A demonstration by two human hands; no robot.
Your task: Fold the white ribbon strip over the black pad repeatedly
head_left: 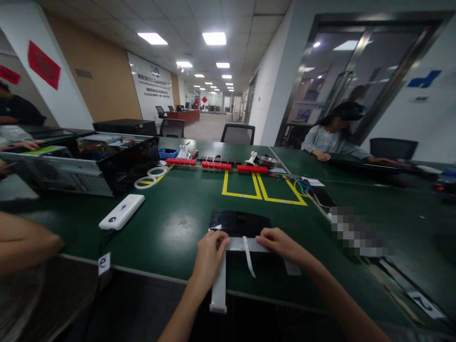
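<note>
My left hand [213,249] and my right hand [280,241] grip a flat grey ribbon cable [235,244] between them, each with thumb and fingers pinched on it. From my left hand one end of the cable hangs down [218,285] past the table's front edge, with a white connector [218,308] at its tip. A narrow white strip [249,259] crosses the middle of the cable and dangles toward me. Behind and below lies a black, shiny, flat piece [238,221]; its kind I cannot tell. Part of the cable shows under my right hand.
On the green table [178,228] lie a white power bank [122,211], white rings [145,182], red strips [216,165], yellow tape outlines [242,195] and coloured wires [302,186]. An opened computer case [107,166] stands left, beside another person's arm [26,242]. One person [333,137] sits at right.
</note>
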